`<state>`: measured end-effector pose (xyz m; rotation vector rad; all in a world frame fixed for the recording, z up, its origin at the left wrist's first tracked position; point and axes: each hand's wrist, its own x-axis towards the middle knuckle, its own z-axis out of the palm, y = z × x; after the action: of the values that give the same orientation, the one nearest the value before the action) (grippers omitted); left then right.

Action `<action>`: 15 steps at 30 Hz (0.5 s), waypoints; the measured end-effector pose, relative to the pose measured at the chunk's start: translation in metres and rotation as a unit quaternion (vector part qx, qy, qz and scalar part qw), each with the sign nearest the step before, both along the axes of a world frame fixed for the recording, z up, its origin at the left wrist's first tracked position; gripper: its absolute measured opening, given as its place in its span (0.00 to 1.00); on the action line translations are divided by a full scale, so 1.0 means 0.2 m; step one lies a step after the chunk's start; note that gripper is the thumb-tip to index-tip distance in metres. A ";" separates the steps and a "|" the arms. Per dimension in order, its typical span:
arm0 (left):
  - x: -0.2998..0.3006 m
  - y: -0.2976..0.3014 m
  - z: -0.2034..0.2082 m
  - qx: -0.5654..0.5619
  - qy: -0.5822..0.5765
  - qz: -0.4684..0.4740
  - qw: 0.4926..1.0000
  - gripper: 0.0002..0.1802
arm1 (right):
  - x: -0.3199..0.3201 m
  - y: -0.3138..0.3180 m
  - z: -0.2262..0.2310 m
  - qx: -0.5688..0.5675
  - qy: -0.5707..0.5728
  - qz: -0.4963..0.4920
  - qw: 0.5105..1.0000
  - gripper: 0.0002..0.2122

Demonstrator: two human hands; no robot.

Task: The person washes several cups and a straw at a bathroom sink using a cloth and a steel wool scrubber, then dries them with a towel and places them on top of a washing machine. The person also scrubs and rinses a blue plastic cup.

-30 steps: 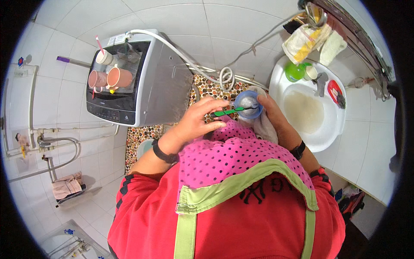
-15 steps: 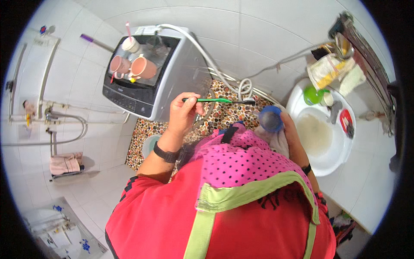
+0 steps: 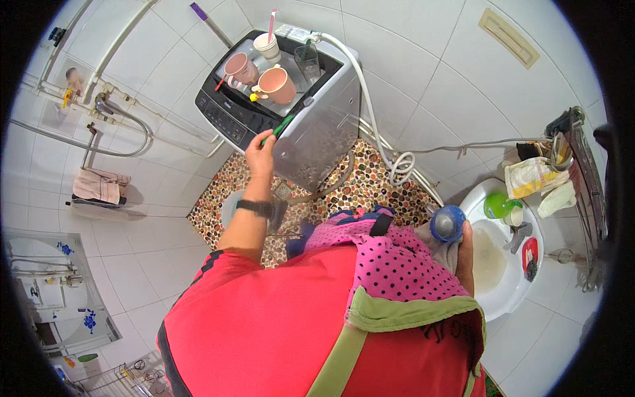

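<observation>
While my left hand (image 3: 260, 151) reaches out at full arm's length, its fingers pinch a green toothbrush (image 3: 278, 128) by the handle, the tip at the front edge of the washing machine (image 3: 331, 126), near the pink cups (image 3: 264, 76). I judge the toothbrush light, stiff and possibly wet, so a mid-handle grip suits it. My right hand (image 3: 463, 248), held near the sink (image 3: 509, 298), wraps around a blue cup (image 3: 448, 223) with a grey cloth.

Cups (image 3: 264, 66) stand on the washing machine (image 3: 317, 132), left of the sink (image 3: 509, 298).
</observation>
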<state>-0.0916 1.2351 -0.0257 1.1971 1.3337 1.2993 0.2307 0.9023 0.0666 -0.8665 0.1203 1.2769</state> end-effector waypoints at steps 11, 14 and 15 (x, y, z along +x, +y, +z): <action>0.07 0.25 -0.23 0.111 0.241 0.098 0.959 0.11 | -0.12 0.02 0.14 -0.012 0.022 -0.028 0.999 0.22; 0.09 0.29 -0.28 0.121 0.318 0.107 0.934 0.09 | -0.12 0.02 0.12 -0.013 0.014 -0.044 0.999 0.22; 0.10 0.30 -0.29 0.132 0.341 0.107 0.925 0.08 | -0.12 0.02 0.11 -0.011 0.012 -0.038 0.999 0.22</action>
<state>-0.0712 1.2943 -0.0843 1.8440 1.8616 1.2903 0.2073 0.9055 0.0885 -0.8576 0.1851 1.2177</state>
